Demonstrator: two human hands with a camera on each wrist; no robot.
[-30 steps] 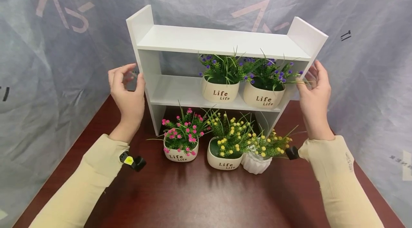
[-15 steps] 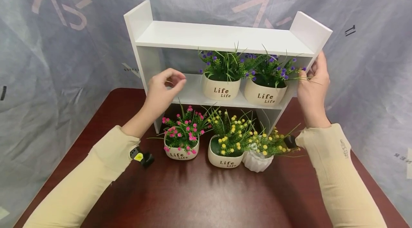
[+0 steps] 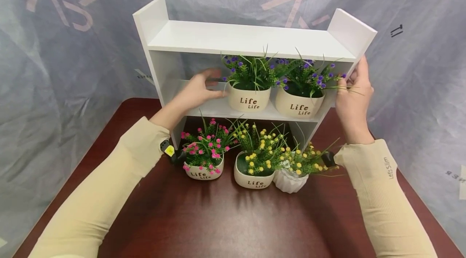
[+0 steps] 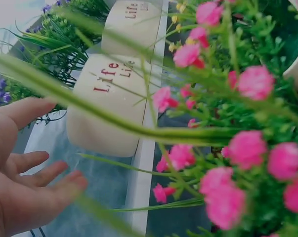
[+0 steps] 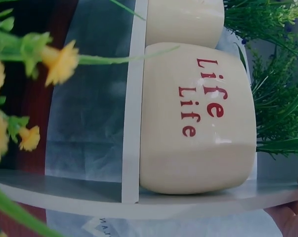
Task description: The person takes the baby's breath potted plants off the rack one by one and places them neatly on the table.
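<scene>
My left hand (image 3: 198, 90) reaches over the middle board of a white shelf (image 3: 247, 39), its fingers spread. Just right of it stands a cream "Life" flowerpot with purple flowers (image 3: 249, 99); the left wrist view shows the fingers of the hand (image 4: 27, 170) apart from the pot (image 4: 109, 111). A second purple-flowered pot (image 3: 300, 103) stands beside it, at the right end of the board. My right hand (image 3: 353, 102) grips the shelf's right side panel; at the lower right of the right wrist view, fingers (image 5: 289, 215) lie against it.
In front of the shelf, a pink-flowered pot (image 3: 204, 173), a cream yellow-flowered pot (image 3: 255, 181) and a white fluted pot with yellow flowers (image 3: 291, 181) stand on the dark red table (image 3: 233, 225). A grey cloth (image 3: 91, 64) hangs behind.
My left hand has moved right from the shelf's left side to beside the left purple-flowered pot, its fingers spreading again. My right hand has moved slightly up and now grips the side panel.
</scene>
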